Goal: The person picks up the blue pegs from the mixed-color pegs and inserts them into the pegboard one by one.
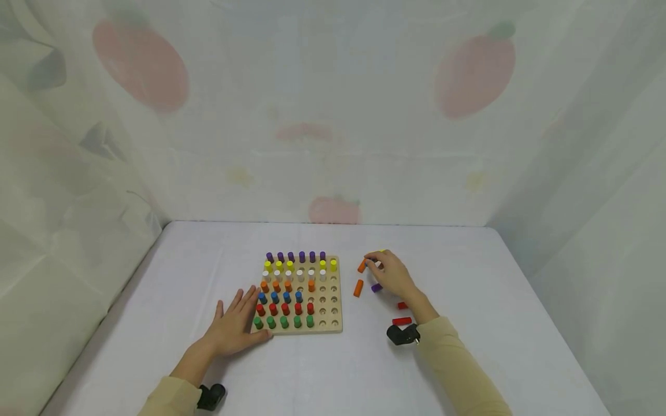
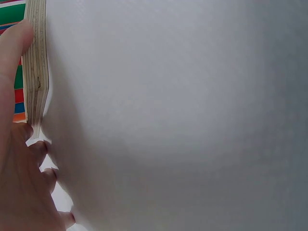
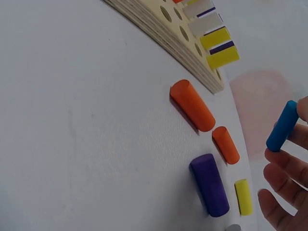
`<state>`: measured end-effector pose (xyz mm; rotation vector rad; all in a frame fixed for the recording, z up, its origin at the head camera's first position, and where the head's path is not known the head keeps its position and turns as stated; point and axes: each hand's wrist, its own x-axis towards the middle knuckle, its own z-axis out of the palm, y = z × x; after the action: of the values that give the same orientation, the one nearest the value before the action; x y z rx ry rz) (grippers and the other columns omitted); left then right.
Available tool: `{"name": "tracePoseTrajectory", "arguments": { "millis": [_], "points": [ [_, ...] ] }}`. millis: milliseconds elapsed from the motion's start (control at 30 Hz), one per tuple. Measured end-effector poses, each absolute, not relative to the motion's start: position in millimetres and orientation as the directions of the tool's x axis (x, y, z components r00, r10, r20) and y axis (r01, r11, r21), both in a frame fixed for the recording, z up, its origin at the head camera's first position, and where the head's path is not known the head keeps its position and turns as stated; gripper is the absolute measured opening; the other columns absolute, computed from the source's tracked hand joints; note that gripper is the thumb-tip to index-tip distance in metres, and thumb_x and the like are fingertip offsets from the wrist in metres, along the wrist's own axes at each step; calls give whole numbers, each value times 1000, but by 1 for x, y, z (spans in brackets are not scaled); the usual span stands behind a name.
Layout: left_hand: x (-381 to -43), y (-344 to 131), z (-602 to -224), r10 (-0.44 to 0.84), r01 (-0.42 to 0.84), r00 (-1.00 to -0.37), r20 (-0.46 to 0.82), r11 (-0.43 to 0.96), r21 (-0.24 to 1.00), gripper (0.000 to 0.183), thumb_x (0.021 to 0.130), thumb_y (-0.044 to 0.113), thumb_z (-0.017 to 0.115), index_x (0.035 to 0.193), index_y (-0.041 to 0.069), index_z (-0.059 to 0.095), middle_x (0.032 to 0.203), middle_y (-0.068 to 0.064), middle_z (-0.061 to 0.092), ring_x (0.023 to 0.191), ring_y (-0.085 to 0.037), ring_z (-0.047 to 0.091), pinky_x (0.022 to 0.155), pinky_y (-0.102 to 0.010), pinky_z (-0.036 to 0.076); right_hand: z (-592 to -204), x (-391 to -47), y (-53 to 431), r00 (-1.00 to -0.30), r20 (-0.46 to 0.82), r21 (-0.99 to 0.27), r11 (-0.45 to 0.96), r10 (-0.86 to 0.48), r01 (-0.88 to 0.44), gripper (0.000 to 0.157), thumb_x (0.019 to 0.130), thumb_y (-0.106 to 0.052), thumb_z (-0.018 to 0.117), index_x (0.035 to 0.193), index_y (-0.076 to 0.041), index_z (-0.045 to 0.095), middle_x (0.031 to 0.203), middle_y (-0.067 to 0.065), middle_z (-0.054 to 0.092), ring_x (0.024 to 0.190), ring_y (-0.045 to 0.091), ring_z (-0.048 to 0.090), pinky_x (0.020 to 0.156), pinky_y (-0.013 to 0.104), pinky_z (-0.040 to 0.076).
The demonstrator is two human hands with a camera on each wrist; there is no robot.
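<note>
A wooden pegboard (image 1: 328,317) stands on the table with rows of purple, yellow, white, orange, blue, red and green pegs. Its right side shows bare holes. My left hand (image 1: 231,332) lies at the board's left edge, fingers spread and fairly straight, thumb at the near corner; the left wrist view shows the thumb touching the board's side. To the right of the board, my right hand (image 1: 393,275) pinches a blue peg (image 3: 283,126) between thumb and fingers, raised above the table. Two orange pegs (image 3: 192,106) and a purple peg (image 3: 210,185) lie loose near it.
A loose yellow peg (image 3: 243,197) lies beyond the purple one, with part of a white or grey peg (image 3: 233,227) at the frame's bottom. Two red pegs (image 1: 402,321) lie by the right wrist. A pale patterned curtain (image 1: 333,173) encloses the white table (image 1: 208,248).
</note>
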<state>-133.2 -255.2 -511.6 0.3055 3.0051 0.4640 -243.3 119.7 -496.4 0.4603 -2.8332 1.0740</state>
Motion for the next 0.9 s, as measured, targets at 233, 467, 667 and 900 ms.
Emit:
{"name": "tracePoseTrajectory", "arguments": {
  "millis": [233,467,667,900],
  "points": [
    [-133,-254,-507,206,178,-977,-61,934,311,104,70,69,60,146,9,23,152,-14,22,138,-40,16,101,-71,2,-500,-246,114,-911,278,-635,654,-304,-412,29,89,-21,60,116,-10,63,105,7,59,84,16,59,70,27,51],
    [-132,-255,-510,211,187,-977,-43,931,314,105,70,68,62,146,8,24,151,-15,23,137,-42,17,101,-71,3,-500,-247,109,-917,263,-725,565,-300,-393,34,84,-9,65,118,-9,61,112,12,54,86,19,62,75,28,54],
    [-134,-256,-513,210,183,-976,-57,935,304,106,69,70,60,147,9,23,152,-14,22,138,-41,16,101,-71,2,-498,-246,108,-932,229,-757,551,-280,-352,36,82,-5,66,117,-8,61,114,14,50,88,21,60,77,29,54],
    [-134,-256,-513,204,174,-976,-73,937,304,107,68,73,58,147,10,22,153,-12,20,138,-40,14,102,-70,2,-496,-246,105,-935,210,-781,526,-287,-336,34,84,-2,61,117,-7,59,120,14,45,91,23,59,77,28,54]
  ]
}}
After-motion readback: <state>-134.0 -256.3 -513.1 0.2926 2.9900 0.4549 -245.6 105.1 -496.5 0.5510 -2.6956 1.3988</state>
